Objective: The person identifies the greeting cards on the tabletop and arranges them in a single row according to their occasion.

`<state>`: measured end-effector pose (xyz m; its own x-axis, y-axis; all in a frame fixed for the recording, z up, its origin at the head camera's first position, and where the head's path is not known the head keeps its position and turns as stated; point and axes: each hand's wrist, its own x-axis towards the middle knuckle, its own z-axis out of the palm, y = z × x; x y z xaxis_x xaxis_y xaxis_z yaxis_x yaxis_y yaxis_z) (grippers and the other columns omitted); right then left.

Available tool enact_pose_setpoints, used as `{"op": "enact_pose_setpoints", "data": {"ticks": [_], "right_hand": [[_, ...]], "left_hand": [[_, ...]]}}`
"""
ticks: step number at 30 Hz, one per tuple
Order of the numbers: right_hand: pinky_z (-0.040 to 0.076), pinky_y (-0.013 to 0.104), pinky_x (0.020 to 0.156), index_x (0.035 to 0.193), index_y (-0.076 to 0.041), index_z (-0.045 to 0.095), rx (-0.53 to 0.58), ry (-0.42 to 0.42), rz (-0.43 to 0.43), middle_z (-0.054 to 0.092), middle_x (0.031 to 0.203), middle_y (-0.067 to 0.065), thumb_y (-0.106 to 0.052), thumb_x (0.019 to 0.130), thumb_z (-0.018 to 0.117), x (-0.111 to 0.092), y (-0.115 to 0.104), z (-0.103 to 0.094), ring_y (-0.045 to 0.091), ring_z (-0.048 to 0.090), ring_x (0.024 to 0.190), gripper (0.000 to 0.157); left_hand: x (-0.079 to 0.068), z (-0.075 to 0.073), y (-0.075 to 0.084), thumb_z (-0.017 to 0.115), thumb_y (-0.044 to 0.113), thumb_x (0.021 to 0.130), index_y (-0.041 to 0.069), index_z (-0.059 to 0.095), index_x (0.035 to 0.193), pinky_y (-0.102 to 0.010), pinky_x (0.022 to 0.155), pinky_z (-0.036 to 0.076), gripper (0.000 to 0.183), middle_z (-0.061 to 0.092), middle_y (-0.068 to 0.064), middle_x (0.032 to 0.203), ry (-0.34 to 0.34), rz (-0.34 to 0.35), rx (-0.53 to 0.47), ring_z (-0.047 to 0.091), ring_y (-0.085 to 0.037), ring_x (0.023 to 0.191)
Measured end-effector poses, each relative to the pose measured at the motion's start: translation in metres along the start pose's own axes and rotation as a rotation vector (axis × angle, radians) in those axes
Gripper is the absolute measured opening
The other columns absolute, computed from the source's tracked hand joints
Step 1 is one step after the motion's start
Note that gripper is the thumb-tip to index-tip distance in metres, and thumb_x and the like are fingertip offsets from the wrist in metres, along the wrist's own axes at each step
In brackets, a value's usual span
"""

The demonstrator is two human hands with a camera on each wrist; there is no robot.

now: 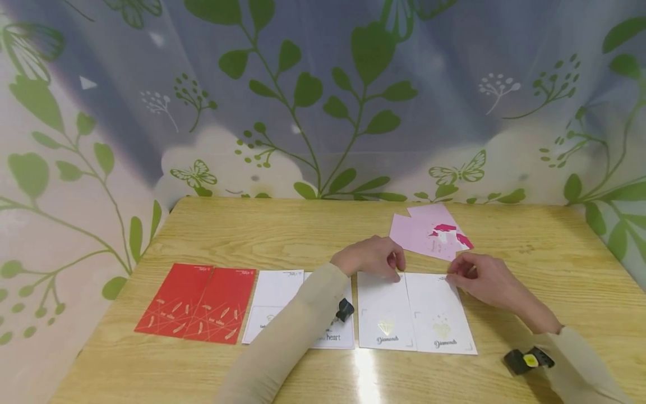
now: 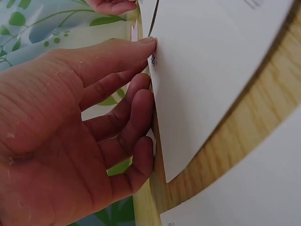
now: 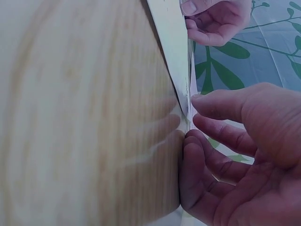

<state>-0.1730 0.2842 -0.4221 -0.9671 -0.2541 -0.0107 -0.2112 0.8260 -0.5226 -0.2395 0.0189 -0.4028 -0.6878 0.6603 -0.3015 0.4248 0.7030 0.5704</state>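
Note:
Two white cards printed "Diamonds" with gold diamond drawings, a left one [image 1: 382,317] and a right one [image 1: 439,314], lie side by side on the wooden table. At the far edge of the left card, my left hand [image 1: 375,257] touches its border with a nearly straight thumb [image 2: 136,47]; the other fingers bend loosely beyond that edge. My right hand [image 1: 487,280] is at the far right corner of the right card. In the right wrist view, its thumb [image 3: 218,102] and index finger reach that corner with a gap between them, the remaining fingers resting low by the table.
Two red cards [image 1: 194,303] with gold feathers lie at the left. Between them and the Diamonds cards are two white cards [image 1: 280,292], partly covered by my left sleeve [image 1: 292,331]. Pink cards [image 1: 416,233] overlap behind my hands. A leaf-patterned curtain [image 1: 323,101] hangs along the table's far edge.

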Motion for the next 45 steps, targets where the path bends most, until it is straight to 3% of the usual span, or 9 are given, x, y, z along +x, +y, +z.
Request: {"op": "enact_pose_setpoints", "data": {"ticks": [9, 13, 17, 22, 26, 31, 35, 40, 45], "right_hand": [[0.043, 0.023, 0.063, 0.101, -0.01, 0.069, 0.007, -0.003, 0.026, 0.066, 0.088, 0.001, -0.02, 0.092, 0.075, -0.001, 0.0, 0.0, 0.015, 0.054, 0.077, 0.014], [0.046, 0.024, 0.064, 0.107, -0.008, 0.068, 0.023, 0.0, 0.035, 0.069, 0.092, 0.004, -0.02, 0.094, 0.072, -0.001, -0.001, -0.002, 0.015, 0.058, 0.079, 0.019], [0.048, 0.024, 0.063, 0.105, -0.008, 0.069, 0.032, 0.017, 0.016, 0.07, 0.09, 0.004, -0.021, 0.096, 0.07, -0.001, 0.001, -0.006, 0.013, 0.061, 0.077, 0.016], [0.048, 0.023, 0.061, 0.103, -0.006, 0.071, 0.021, 0.058, -0.006, 0.072, 0.088, 0.004, -0.021, 0.096, 0.07, 0.002, 0.006, -0.01, 0.011, 0.063, 0.075, 0.016], [0.048, 0.024, 0.061, 0.101, -0.007, 0.071, 0.004, 0.098, -0.009, 0.072, 0.089, 0.006, -0.021, 0.096, 0.07, 0.009, 0.01, -0.014, 0.014, 0.065, 0.078, 0.016], [0.049, 0.026, 0.064, 0.103, -0.005, 0.07, 0.0, 0.122, -0.016, 0.074, 0.093, 0.01, -0.02, 0.096, 0.07, 0.02, 0.012, -0.019, 0.023, 0.068, 0.085, 0.016], [0.048, 0.026, 0.066, 0.107, -0.004, 0.069, 0.0, 0.12, -0.018, 0.073, 0.096, 0.011, -0.023, 0.097, 0.07, 0.03, 0.013, -0.018, 0.023, 0.064, 0.087, 0.021], [0.048, 0.027, 0.065, 0.112, -0.002, 0.068, -0.016, 0.127, -0.026, 0.07, 0.099, 0.014, -0.021, 0.096, 0.071, 0.044, 0.015, -0.018, 0.026, 0.06, 0.087, 0.026], [0.054, 0.043, 0.078, 0.115, 0.001, 0.068, -0.042, 0.137, -0.059, 0.071, 0.106, 0.02, -0.02, 0.095, 0.072, 0.055, 0.016, -0.018, 0.035, 0.065, 0.096, 0.029]], "left_hand": [[0.0, -0.003, -0.004, 0.075, 0.023, 0.092, 0.021, 0.07, 0.102, -0.022, 0.076, 0.045, 0.011, 0.063, 0.007, 0.095, 0.021, 0.041, -0.051, 0.055, -0.009, 0.086], [0.002, -0.007, -0.006, 0.07, 0.025, 0.097, 0.017, 0.07, 0.104, -0.023, 0.077, 0.048, 0.011, 0.065, 0.004, 0.096, 0.134, 0.018, -0.084, 0.058, -0.011, 0.087], [0.011, -0.012, -0.007, 0.067, 0.028, 0.098, 0.015, 0.069, 0.111, -0.028, 0.081, 0.049, 0.019, 0.066, 0.004, 0.099, 0.251, -0.074, -0.087, 0.059, -0.012, 0.091], [0.028, -0.018, -0.013, 0.069, 0.031, 0.097, 0.014, 0.065, 0.127, -0.036, 0.088, 0.051, 0.035, 0.067, 0.002, 0.111, 0.318, -0.128, -0.072, 0.061, -0.014, 0.101], [0.038, -0.023, -0.018, 0.072, 0.034, 0.094, 0.015, 0.056, 0.143, -0.045, 0.106, 0.048, 0.055, 0.063, -0.005, 0.136, 0.272, -0.134, -0.055, 0.056, -0.022, 0.128], [0.049, -0.028, -0.02, 0.075, 0.044, 0.09, 0.019, 0.039, 0.157, -0.051, 0.122, 0.034, 0.08, 0.044, 0.0, 0.162, 0.182, -0.127, 0.052, 0.03, -0.026, 0.155], [0.052, -0.031, -0.02, 0.076, 0.05, 0.088, 0.021, 0.034, 0.16, -0.05, 0.124, 0.032, 0.088, 0.037, 0.001, 0.166, 0.133, -0.154, 0.107, 0.027, -0.025, 0.157], [0.05, -0.034, -0.018, 0.078, 0.049, 0.087, 0.021, 0.029, 0.162, -0.047, 0.127, 0.026, 0.094, 0.03, -0.001, 0.169, 0.089, -0.151, 0.089, 0.024, -0.026, 0.158], [0.051, -0.035, -0.017, 0.081, 0.044, 0.087, 0.018, 0.037, 0.158, -0.045, 0.123, 0.034, 0.088, 0.04, -0.006, 0.163, 0.108, -0.142, 0.061, 0.036, -0.026, 0.152]]}}
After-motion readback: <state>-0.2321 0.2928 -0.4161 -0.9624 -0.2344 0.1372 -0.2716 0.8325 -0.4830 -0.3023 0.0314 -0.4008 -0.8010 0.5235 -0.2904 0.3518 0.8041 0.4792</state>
